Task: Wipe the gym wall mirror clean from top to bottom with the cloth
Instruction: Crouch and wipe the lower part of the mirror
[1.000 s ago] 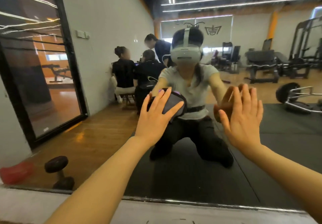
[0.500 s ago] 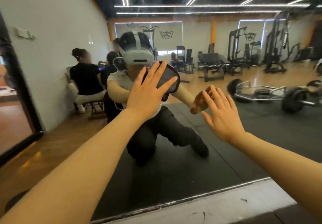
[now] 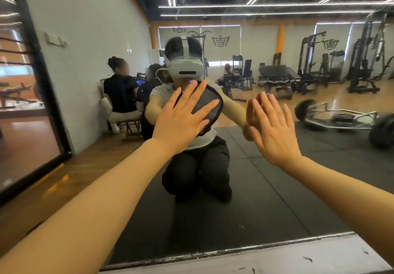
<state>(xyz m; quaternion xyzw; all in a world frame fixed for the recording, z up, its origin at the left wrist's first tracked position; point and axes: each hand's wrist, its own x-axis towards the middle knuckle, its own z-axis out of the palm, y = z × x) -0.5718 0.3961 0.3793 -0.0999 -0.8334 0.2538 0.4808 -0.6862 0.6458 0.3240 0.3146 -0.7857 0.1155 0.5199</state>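
The left hand [image 3: 181,122] lies flat with fingers spread and straight, pressing a dark grey cloth [image 3: 207,105] against the mirror [image 3: 277,177]; it pins the cloth rather than gripping it, and the cloth shows past the fingertips on the upper right of that hand. The right hand [image 3: 271,128], just right of the cloth, is also flat and spread, holding nothing, its fingertips meeting their own reflection, so it appears to brace on the glass. The step in hand looks like a wiping pass across the lower half of the mirror, judging by how near the cloth sits to the bottom frame [image 3: 234,250] and by the kneeling reflection. The next move likely calls for steady flat pressure while sliding the cloth down toward that frame, with strokes overlapping so no strip is missed. Below the cloth the glass runs unbroken to the frame, then a pale ledge [image 3: 277,261]. Faint smears show far above the cloth near the reflected ceiling lights. To the right of the cloth, the bracing hand stands in the way of a sideways pass.
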